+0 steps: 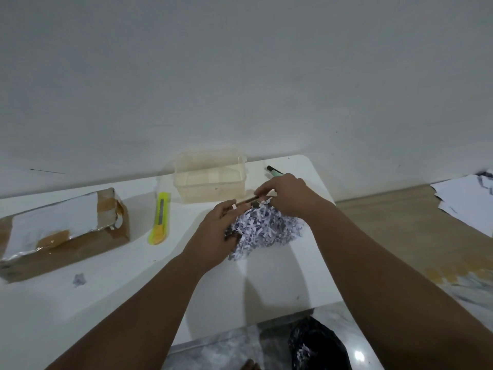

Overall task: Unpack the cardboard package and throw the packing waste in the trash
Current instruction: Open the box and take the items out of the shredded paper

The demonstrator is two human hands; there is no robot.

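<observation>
Black trash bag lies below both grips. Left grip and right grip each pinch an end of a thin brown stick just above shredded paper. Cardboard package lies well left of them.

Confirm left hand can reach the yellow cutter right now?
Likely yes: yellow cutter lies bare on the table just left of the left hand, nothing between. That hand holds shredded paper, though; right hand pinches a thin stick.

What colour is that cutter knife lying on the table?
The cutter knife is bright yellow, orange toward its near end; the head view shows it.
</observation>
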